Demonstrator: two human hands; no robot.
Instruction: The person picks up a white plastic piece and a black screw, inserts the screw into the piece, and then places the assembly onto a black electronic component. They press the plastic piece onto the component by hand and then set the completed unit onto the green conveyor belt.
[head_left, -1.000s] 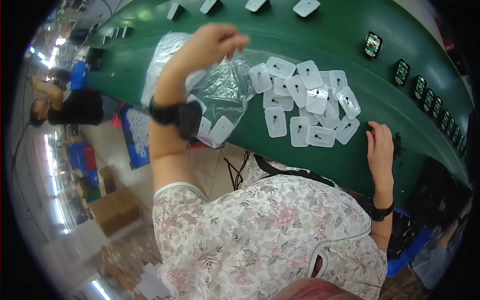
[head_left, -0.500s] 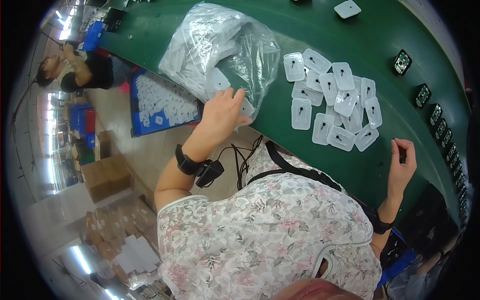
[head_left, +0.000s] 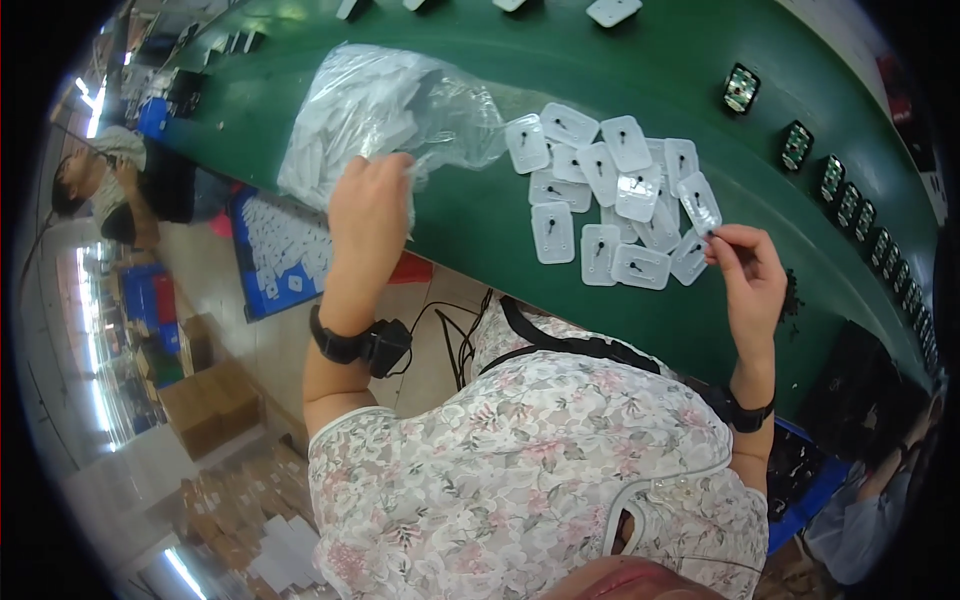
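Observation:
My left hand (head_left: pixel 370 205) is closed at the mouth of a clear plastic bag (head_left: pixel 345 110) full of white plastic pieces; its fingertips are partly hidden there. To the right lies a loose pile of translucent white plates (head_left: pixel 553 232), rounded rectangles with a black mark in the middle, some overlapping. At the pile's right edge, thumb and forefinger of my right hand (head_left: pixel 752 285) are pinched at the lower end of one plate (head_left: pixel 700 203). A small dark piece (head_left: pixel 710 234) shows between those fingertips, too small to name.
Small dark parts (head_left: pixel 791 298) lie beside my right hand. Black housings with green circuit boards (head_left: pixel 797 146) line the right side of the green table (head_left: pixel 460 225). A blue tray (head_left: pixel 270 300) of white pieces is below left. Another person (head_left: pixel 120 185) is at far left.
My right hand has moved left and up from beside the dark parts to the edge of the plate pile. My left hand remains at the bag's mouth. The whole view has shifted.

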